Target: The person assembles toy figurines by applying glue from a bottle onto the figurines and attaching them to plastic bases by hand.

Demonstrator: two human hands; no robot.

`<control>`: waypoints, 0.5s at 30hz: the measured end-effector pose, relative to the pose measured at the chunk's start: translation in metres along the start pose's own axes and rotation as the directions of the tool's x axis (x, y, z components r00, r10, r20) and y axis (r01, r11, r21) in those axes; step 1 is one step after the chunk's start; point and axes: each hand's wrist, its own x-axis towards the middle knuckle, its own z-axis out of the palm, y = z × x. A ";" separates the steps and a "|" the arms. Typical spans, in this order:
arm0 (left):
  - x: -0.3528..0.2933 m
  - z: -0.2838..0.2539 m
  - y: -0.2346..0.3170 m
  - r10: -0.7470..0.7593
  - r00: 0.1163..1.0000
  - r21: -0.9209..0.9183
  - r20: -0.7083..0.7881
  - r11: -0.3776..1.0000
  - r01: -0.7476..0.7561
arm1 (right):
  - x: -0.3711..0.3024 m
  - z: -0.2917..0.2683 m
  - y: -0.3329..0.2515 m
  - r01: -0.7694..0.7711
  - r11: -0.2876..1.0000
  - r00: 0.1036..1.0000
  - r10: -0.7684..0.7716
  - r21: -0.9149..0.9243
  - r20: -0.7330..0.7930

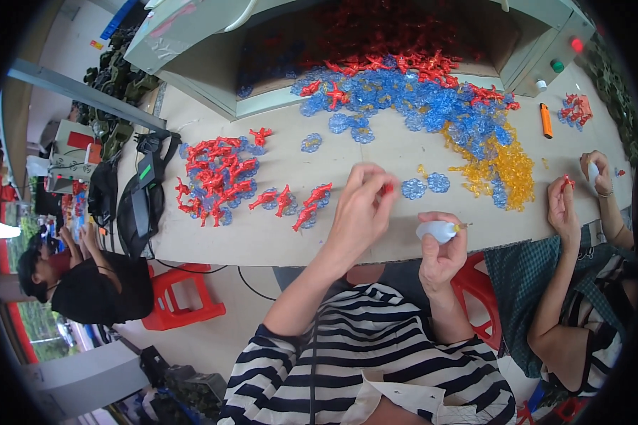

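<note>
My left hand [359,219] is over the table with its fingers pinched together. A small bit of a red plastic piece [388,188] shows at the fingertips; the fingers hide the rest. Wrapped in my right hand [443,263] is a small white squeeze bottle [436,231] with a thin needle tip pointing right. Just beyond the bottle, a clear blue flower-shaped disc [413,188] and another blue disc [438,183] lie flat, with a tiny yellow piece beside them. Left of my left hand, red figures [283,200] rest on blue discs, several more crowded in a cluster [220,177].
A large pile of blue discs [404,95] spills from an open-fronted box [262,103] holding red figures. Loose yellow pieces [503,166] heap at its right, near an orange lighter [546,120]. At right, a co-worker's hand [563,212] holds a red piece, the other a white bottle.
</note>
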 end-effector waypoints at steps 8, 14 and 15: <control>-0.086 -0.033 -0.006 -0.456 0.777 -0.789 0.433 0.224 0.572 | -0.004 0.009 -0.028 -0.122 0.982 0.975 0.145 -0.141 0.166; -0.108 -0.038 -0.014 -0.369 0.746 -0.832 0.555 -0.250 0.496 | 0.000 -0.003 -0.060 0.057 0.958 0.909 0.066 -0.281 0.411; -0.109 -0.037 -0.015 -0.367 0.744 -0.830 0.558 -0.257 0.496 | 0.001 -0.001 -0.064 0.076 0.958 0.924 0.037 -0.277 0.380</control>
